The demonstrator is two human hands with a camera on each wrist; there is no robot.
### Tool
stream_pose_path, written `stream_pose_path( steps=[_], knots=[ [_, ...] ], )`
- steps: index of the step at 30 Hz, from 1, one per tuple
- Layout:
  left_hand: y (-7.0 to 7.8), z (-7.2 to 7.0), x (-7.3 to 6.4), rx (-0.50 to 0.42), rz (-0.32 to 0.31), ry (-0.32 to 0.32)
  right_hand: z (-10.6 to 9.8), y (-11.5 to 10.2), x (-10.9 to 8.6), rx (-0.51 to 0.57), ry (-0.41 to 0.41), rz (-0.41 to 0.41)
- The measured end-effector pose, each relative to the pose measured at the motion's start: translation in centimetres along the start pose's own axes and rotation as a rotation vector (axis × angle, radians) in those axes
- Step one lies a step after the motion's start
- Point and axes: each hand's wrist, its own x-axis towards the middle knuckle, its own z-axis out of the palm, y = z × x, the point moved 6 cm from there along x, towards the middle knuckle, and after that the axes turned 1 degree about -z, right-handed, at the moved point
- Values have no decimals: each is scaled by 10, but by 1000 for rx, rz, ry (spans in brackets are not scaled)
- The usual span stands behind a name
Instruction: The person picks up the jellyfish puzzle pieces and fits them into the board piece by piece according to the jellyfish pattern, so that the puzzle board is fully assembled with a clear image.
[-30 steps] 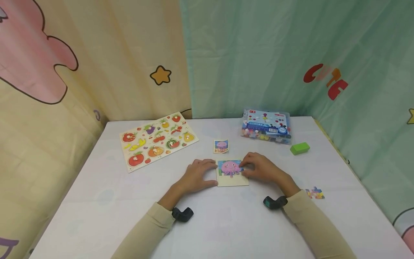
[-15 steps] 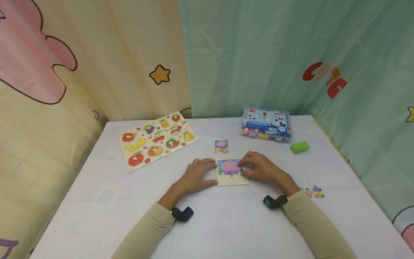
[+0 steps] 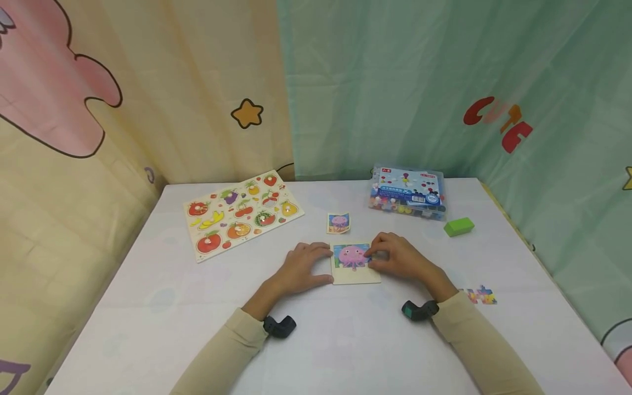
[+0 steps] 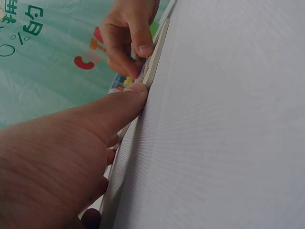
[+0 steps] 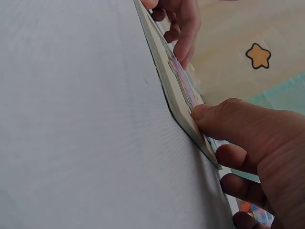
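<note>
A small pale wooden puzzle board (image 3: 356, 277) lies on the white table, its upper part filled with pieces showing a pink octopus (image 3: 351, 254). My left hand (image 3: 298, 269) holds the board's left edge, with the thumb at the near corner and the index finger at the far one. At the right side of the picture, my right hand (image 3: 399, 258) pinches a puzzle piece between thumb and fingertips, low against the board; the fingers mostly hide this piece. In the right wrist view the right thumb (image 5: 202, 114) presses down close to the assembled pieces.
Beyond the board lies a small octopus picture card (image 3: 338, 223). A fruit peg puzzle (image 3: 244, 215) is at the back left, a clear box of colourful beads (image 3: 407, 192) at the back right. A green block (image 3: 459, 226) and loose puzzle pieces (image 3: 486, 295) lie to the right.
Both hands keep their places at the board, with only slight shifts of the right fingertips. The whole view moves a little with the head.
</note>
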Motion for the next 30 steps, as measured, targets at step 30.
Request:
stream_pose_path(
  steps=[30],
  knots=[
    [-3,2,0,10,5,-5,-36,20,-54,50,-84,127]
  ],
)
